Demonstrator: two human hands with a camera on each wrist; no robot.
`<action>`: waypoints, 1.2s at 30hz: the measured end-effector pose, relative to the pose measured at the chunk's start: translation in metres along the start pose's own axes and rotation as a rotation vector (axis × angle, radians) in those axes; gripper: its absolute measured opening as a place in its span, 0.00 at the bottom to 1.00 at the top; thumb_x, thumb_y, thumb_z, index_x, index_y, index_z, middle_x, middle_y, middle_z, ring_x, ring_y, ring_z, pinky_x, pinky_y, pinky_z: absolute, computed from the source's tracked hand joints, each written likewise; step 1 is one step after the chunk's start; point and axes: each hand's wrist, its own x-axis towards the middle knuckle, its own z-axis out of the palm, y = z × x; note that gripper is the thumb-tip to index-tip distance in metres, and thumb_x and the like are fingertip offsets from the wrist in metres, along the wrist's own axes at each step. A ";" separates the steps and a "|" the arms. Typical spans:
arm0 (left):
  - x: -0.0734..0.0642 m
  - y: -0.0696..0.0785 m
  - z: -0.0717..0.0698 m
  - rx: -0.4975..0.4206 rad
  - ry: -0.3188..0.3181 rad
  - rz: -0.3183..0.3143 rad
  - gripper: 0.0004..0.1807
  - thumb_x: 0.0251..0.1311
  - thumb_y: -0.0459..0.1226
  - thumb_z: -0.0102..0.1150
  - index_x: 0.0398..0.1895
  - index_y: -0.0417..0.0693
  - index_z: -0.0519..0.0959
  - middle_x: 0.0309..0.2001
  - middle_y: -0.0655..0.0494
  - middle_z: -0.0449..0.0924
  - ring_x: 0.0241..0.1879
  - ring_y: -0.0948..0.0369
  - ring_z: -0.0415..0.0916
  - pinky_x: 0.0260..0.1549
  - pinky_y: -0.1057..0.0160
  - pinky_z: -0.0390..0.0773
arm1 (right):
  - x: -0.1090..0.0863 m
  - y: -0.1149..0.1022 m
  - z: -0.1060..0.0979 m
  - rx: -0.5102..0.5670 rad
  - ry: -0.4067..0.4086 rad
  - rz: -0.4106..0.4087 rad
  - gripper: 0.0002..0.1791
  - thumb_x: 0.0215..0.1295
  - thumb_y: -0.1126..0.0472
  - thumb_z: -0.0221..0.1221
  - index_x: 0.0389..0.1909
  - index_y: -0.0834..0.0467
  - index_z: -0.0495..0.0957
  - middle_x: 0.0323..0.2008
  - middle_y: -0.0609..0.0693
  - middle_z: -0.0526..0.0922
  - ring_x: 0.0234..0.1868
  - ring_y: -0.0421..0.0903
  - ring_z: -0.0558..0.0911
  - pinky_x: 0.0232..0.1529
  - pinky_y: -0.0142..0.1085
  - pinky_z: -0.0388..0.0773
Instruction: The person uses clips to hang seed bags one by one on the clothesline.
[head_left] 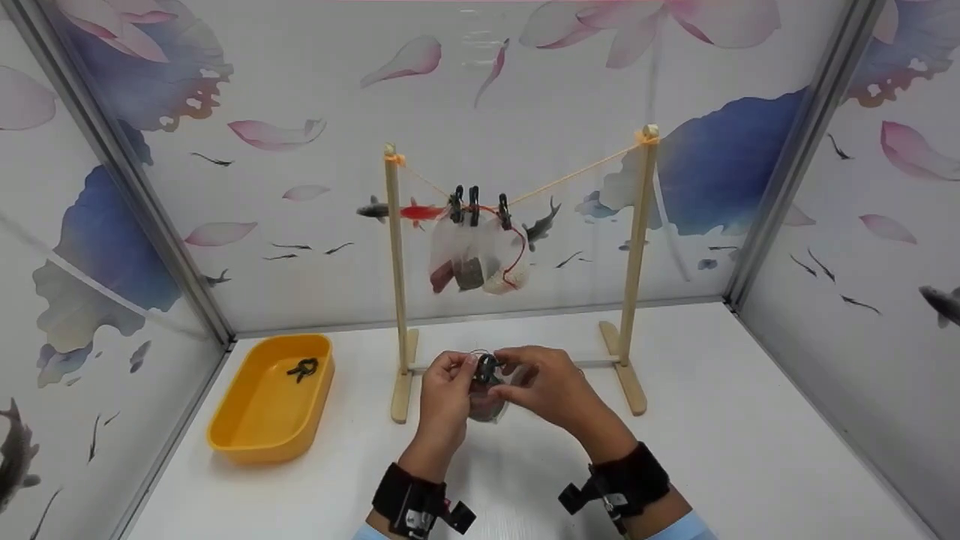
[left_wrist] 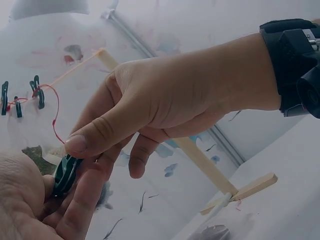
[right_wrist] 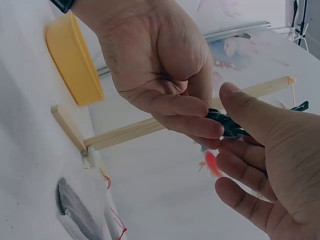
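Note:
Both hands meet over the middle of the table around a dark green spring clip [head_left: 487,367]. My left hand [head_left: 448,390] pinches one side of it with thumb and fingers. From the other side my right hand [head_left: 551,386] grips it too; in the right wrist view its thumb lies along the clip [right_wrist: 227,125]. Fingers hide much of the clip in the left wrist view. Below the hands is a small sheer pouch [head_left: 487,409] with dark contents; a red cord [right_wrist: 120,225] shows beside it in the right wrist view.
Behind the hands stands a wooden rack [head_left: 636,247] with a sagging orange string [head_left: 577,178]. Several black clips [head_left: 474,206] hold sheer bags [head_left: 450,244] on it. A yellow tray [head_left: 322,397] at left holds dark clips [head_left: 304,368]. Printed panels enclose the white table.

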 end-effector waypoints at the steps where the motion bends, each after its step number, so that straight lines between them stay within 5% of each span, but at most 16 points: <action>1: 0.000 0.000 0.000 -0.009 -0.003 -0.005 0.08 0.87 0.36 0.59 0.52 0.37 0.81 0.47 0.48 0.93 0.40 0.60 0.91 0.35 0.62 0.92 | 0.000 0.000 0.000 -0.002 0.004 -0.001 0.26 0.69 0.57 0.81 0.65 0.60 0.89 0.51 0.56 0.95 0.43 0.50 0.95 0.44 0.44 0.94; 6: 0.002 -0.004 0.001 -0.004 -0.024 -0.001 0.08 0.87 0.36 0.59 0.50 0.38 0.81 0.44 0.51 0.93 0.38 0.61 0.89 0.38 0.63 0.88 | -0.001 0.002 -0.002 -0.069 0.052 -0.056 0.22 0.72 0.55 0.78 0.60 0.61 0.90 0.47 0.56 0.95 0.41 0.50 0.95 0.43 0.43 0.94; 9: 0.007 -0.011 -0.002 0.086 -0.039 0.000 0.12 0.88 0.39 0.58 0.51 0.38 0.82 0.44 0.50 0.92 0.39 0.60 0.88 0.36 0.62 0.86 | -0.001 0.005 -0.003 -0.160 0.113 -0.122 0.22 0.75 0.54 0.76 0.60 0.63 0.88 0.45 0.55 0.95 0.41 0.49 0.94 0.44 0.42 0.93; 11: 0.013 -0.018 -0.008 0.223 -0.026 -0.003 0.13 0.89 0.42 0.57 0.52 0.41 0.82 0.45 0.49 0.92 0.39 0.58 0.87 0.32 0.62 0.86 | -0.001 0.007 -0.004 -0.221 0.158 -0.153 0.23 0.75 0.54 0.76 0.61 0.64 0.87 0.43 0.54 0.95 0.41 0.48 0.94 0.44 0.42 0.93; 17: 0.036 -0.050 -0.035 0.918 0.138 0.030 0.21 0.77 0.46 0.69 0.64 0.43 0.83 0.57 0.43 0.86 0.53 0.48 0.87 0.44 0.50 0.86 | -0.001 0.016 -0.007 -0.302 0.215 -0.155 0.20 0.77 0.56 0.73 0.61 0.64 0.87 0.40 0.53 0.95 0.39 0.47 0.92 0.43 0.43 0.92; 21: 0.048 -0.063 -0.044 1.126 0.132 0.017 0.37 0.72 0.48 0.75 0.73 0.31 0.77 0.66 0.30 0.79 0.64 0.37 0.83 0.55 0.38 0.86 | 0.000 0.019 -0.007 -0.311 0.227 -0.152 0.17 0.79 0.57 0.71 0.58 0.64 0.88 0.39 0.53 0.94 0.38 0.47 0.91 0.43 0.44 0.91; 26: 0.058 -0.062 -0.042 1.199 0.116 0.028 0.37 0.70 0.45 0.77 0.70 0.25 0.78 0.66 0.26 0.78 0.60 0.35 0.84 0.51 0.39 0.88 | 0.001 0.022 -0.007 -0.310 0.255 -0.194 0.11 0.78 0.59 0.71 0.52 0.62 0.90 0.38 0.53 0.93 0.38 0.46 0.90 0.42 0.45 0.90; 29: 0.061 -0.062 -0.043 1.185 0.111 0.050 0.27 0.71 0.40 0.74 0.63 0.28 0.83 0.61 0.29 0.82 0.52 0.37 0.87 0.42 0.41 0.88 | 0.001 0.023 -0.008 -0.296 0.283 -0.224 0.09 0.77 0.61 0.72 0.49 0.63 0.91 0.37 0.53 0.94 0.37 0.46 0.91 0.40 0.44 0.90; 33: 0.064 -0.061 -0.046 1.057 0.100 0.043 0.17 0.76 0.36 0.65 0.60 0.33 0.83 0.57 0.35 0.88 0.49 0.44 0.89 0.41 0.48 0.87 | 0.001 0.025 -0.011 -0.276 0.331 -0.241 0.07 0.73 0.62 0.75 0.44 0.63 0.91 0.33 0.53 0.93 0.32 0.43 0.88 0.34 0.39 0.87; 36: 0.065 -0.056 -0.052 0.831 0.072 -0.008 0.19 0.79 0.36 0.62 0.65 0.32 0.79 0.49 0.38 0.90 0.41 0.47 0.91 0.37 0.52 0.89 | 0.002 0.026 -0.012 -0.266 0.369 -0.245 0.07 0.70 0.62 0.78 0.42 0.62 0.91 0.30 0.52 0.92 0.29 0.41 0.86 0.30 0.36 0.84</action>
